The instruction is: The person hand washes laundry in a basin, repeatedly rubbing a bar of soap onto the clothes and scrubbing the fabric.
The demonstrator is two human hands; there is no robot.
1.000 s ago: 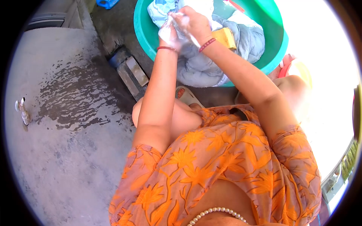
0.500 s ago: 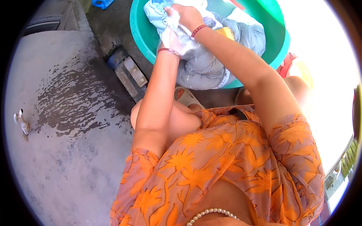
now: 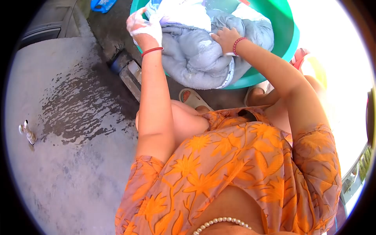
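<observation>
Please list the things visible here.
Round plastic tub: one, green, top centre
Thick plush fabric: one, grey, in tub
Crumpled cloth: at least one, white, in tub
Plastic object: one, blue, top left
Metal tap: one, silvery, left
Rectangular blocks: two, grey, left
Sandals: two, beige, below tub
Floral garment: one, orange, worn
Beaded necklace: one, pearly, bottom
Wristbands: two, red, wrists
Left hand: one, foamy white, over rim
Right hand: one, bare, on fabric
</observation>
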